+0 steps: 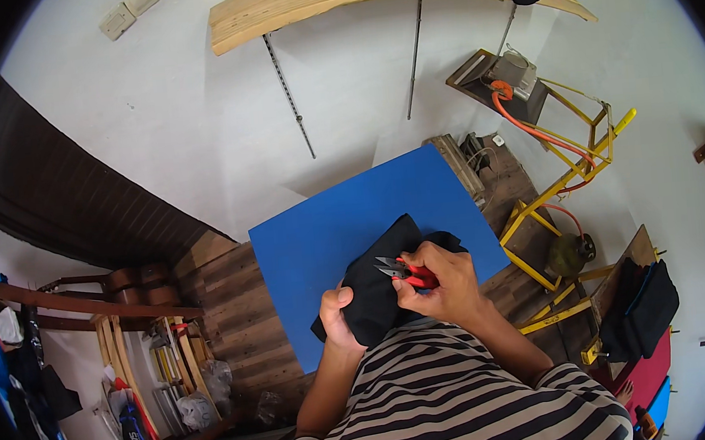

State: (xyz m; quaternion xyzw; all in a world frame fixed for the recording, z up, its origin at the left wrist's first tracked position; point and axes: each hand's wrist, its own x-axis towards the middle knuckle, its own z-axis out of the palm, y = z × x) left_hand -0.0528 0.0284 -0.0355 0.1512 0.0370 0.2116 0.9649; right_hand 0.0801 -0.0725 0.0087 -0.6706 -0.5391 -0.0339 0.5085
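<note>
Beyond a black-and-cream striped shirt, the left hand grips folded black cloth over a flat blue tabletop. The right hand closes its fingers around small red-handled metal snips, blades parted against the cloth. Farther off is a pale wooden wall shelf.

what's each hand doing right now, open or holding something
Left hand: closed, holding the black cloth.
Right hand: closed, holding the red snips.
</note>
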